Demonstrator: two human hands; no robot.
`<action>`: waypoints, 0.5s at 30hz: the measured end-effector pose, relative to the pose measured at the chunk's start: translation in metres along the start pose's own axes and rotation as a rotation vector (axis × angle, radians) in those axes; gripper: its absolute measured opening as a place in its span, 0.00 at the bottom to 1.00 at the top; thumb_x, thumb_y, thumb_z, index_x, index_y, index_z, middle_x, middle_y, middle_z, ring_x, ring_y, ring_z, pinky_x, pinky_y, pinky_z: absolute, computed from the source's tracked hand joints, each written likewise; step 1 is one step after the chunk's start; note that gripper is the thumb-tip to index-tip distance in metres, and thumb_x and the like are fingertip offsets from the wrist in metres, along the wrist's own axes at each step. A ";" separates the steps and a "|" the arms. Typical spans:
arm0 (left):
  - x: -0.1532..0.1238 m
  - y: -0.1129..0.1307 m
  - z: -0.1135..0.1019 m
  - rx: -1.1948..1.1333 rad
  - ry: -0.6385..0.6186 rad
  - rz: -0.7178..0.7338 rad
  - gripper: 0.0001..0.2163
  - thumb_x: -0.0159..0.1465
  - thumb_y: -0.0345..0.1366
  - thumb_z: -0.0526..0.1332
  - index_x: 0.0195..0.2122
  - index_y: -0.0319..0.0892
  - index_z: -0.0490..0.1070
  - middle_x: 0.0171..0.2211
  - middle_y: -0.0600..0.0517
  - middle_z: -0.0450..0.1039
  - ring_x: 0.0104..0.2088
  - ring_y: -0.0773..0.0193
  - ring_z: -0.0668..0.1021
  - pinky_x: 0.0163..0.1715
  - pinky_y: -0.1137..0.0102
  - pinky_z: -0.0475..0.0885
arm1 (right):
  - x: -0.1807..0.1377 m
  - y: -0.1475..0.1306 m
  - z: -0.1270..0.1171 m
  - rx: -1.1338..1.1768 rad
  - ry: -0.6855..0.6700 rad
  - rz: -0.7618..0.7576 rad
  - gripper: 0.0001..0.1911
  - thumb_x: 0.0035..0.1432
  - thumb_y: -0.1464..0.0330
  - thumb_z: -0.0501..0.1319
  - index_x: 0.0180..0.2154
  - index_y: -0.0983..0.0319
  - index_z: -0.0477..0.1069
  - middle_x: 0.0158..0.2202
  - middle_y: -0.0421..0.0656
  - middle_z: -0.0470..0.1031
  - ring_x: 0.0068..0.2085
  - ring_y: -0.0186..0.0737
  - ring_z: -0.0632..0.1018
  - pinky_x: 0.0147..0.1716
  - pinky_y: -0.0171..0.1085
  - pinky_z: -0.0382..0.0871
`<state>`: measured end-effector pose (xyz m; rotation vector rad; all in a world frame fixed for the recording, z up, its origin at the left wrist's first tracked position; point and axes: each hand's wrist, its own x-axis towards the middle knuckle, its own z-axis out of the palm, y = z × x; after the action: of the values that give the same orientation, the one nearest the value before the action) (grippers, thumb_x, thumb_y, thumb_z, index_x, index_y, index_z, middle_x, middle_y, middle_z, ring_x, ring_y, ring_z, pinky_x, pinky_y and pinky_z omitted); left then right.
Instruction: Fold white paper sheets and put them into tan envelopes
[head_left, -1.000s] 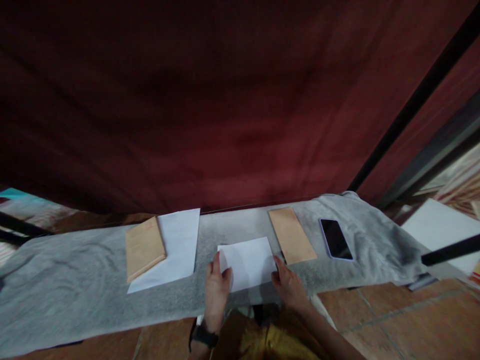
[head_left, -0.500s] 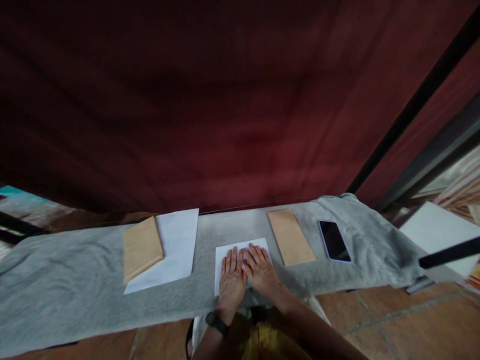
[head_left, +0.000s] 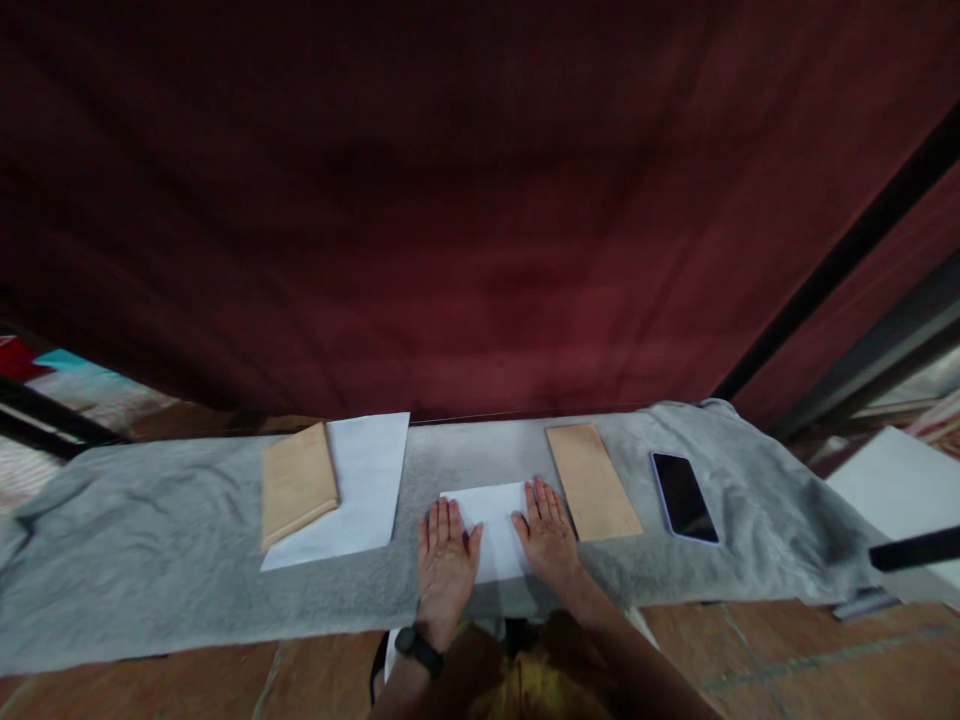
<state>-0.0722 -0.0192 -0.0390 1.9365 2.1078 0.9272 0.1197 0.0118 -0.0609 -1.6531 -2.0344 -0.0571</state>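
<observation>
A folded white sheet of paper (head_left: 495, 530) lies on the grey cloth in front of me. My left hand (head_left: 445, 552) rests flat on the paper's left edge, thumb held out from the fingers. On the right edge lies my right hand (head_left: 549, 535), palm down with its thumb apart. Neither hand grips anything. Close beside my right hand is a flat brown envelope (head_left: 595, 482).
The grey cloth (head_left: 187, 590) covers a long narrow surface. At left, a stack of brown envelopes (head_left: 298, 478) overlaps white paper sheets (head_left: 375, 480). A phone (head_left: 685, 497) lies at right. Behind hangs a dark red curtain (head_left: 480, 250); a white board (head_left: 907, 490) stands far right.
My hands have slid apart, from side by side at the paper's middle out to its left and right edges. The view has shifted slightly.
</observation>
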 end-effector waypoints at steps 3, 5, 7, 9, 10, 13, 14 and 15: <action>0.005 0.014 0.005 0.032 -0.032 0.051 0.29 0.71 0.48 0.50 0.68 0.37 0.60 0.70 0.37 0.56 0.71 0.46 0.56 0.70 0.47 0.45 | 0.003 -0.004 0.003 -0.003 -0.016 0.026 0.31 0.72 0.58 0.47 0.66 0.72 0.60 0.68 0.62 0.58 0.68 0.58 0.63 0.64 0.58 0.59; 0.008 0.023 0.011 0.045 -0.095 0.112 0.27 0.71 0.43 0.49 0.68 0.38 0.59 0.70 0.40 0.55 0.71 0.48 0.55 0.70 0.48 0.46 | 0.004 -0.012 0.004 0.025 -0.054 -0.014 0.30 0.73 0.60 0.46 0.67 0.70 0.59 0.69 0.59 0.58 0.69 0.56 0.61 0.65 0.58 0.58; 0.011 0.028 0.018 0.066 -0.167 0.142 0.25 0.70 0.36 0.49 0.68 0.40 0.59 0.70 0.43 0.56 0.71 0.49 0.55 0.70 0.48 0.47 | 0.004 -0.020 0.004 0.060 -0.106 -0.088 0.27 0.73 0.63 0.45 0.67 0.66 0.59 0.69 0.54 0.59 0.69 0.51 0.61 0.66 0.56 0.58; 0.013 0.029 0.023 0.103 -0.227 0.132 0.26 0.68 0.32 0.49 0.68 0.41 0.60 0.70 0.44 0.57 0.71 0.49 0.55 0.69 0.46 0.48 | 0.003 -0.026 0.004 0.078 -0.140 -0.140 0.25 0.72 0.66 0.45 0.67 0.64 0.61 0.69 0.52 0.60 0.69 0.47 0.62 0.66 0.54 0.58; 0.013 0.029 0.024 0.120 -0.247 0.124 0.26 0.68 0.31 0.49 0.68 0.42 0.61 0.69 0.44 0.58 0.71 0.48 0.55 0.69 0.46 0.48 | 0.003 -0.028 0.003 0.081 -0.146 -0.152 0.25 0.72 0.67 0.45 0.66 0.63 0.61 0.68 0.52 0.61 0.69 0.47 0.63 0.66 0.54 0.57; 0.011 0.028 0.019 0.123 -0.266 0.136 0.26 0.68 0.32 0.49 0.68 0.43 0.60 0.70 0.45 0.56 0.71 0.50 0.55 0.69 0.46 0.48 | 0.001 -0.029 -0.002 0.086 -0.135 -0.161 0.25 0.73 0.66 0.46 0.66 0.64 0.62 0.68 0.53 0.60 0.69 0.48 0.62 0.66 0.55 0.57; 0.010 0.027 0.016 0.106 -0.265 0.149 0.26 0.68 0.32 0.49 0.68 0.44 0.60 0.70 0.45 0.56 0.71 0.51 0.55 0.69 0.47 0.48 | 0.000 -0.029 -0.004 0.087 -0.129 -0.158 0.25 0.73 0.64 0.46 0.66 0.64 0.62 0.69 0.54 0.59 0.69 0.49 0.62 0.66 0.55 0.57; 0.008 0.027 0.011 0.084 -0.268 0.160 0.26 0.69 0.33 0.50 0.68 0.44 0.59 0.71 0.45 0.55 0.72 0.52 0.55 0.70 0.48 0.47 | 0.000 -0.028 -0.005 0.085 -0.127 -0.155 0.25 0.73 0.64 0.46 0.66 0.64 0.62 0.69 0.54 0.58 0.69 0.50 0.61 0.66 0.56 0.57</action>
<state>-0.0451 -0.0080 -0.0314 2.1588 1.8918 0.5707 0.0959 0.0026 -0.0484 -1.4784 -2.2253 0.0809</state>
